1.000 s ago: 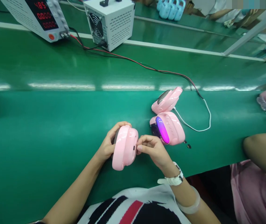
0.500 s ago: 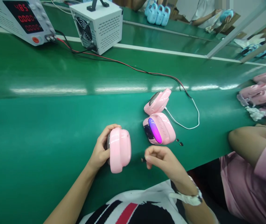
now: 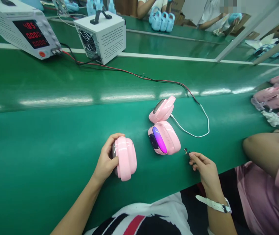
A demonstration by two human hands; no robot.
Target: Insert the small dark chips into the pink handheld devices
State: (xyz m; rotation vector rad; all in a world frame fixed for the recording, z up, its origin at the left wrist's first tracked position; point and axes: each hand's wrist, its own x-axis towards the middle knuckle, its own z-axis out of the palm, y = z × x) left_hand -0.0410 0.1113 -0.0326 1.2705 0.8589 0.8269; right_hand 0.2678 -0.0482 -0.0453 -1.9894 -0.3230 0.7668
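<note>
Left hand [image 3: 106, 161] is gripping a glossy rounded pink shell [image 3: 126, 157] standing on the green counter [image 3: 43, 147]; right hand [image 3: 204, 168] is pinching a tiny dark plug [image 3: 186, 150]. A glowing pink unit [image 3: 164, 137] is sitting between them, white cable [image 3: 198, 129] looping behind.

The only readable signs are red digits on the dark display [image 3: 31, 34] of the white meter box [image 3: 14, 27] at the far left: the top row reads 485, the two rows beneath show zeros, roughly 0.000 each.
</note>
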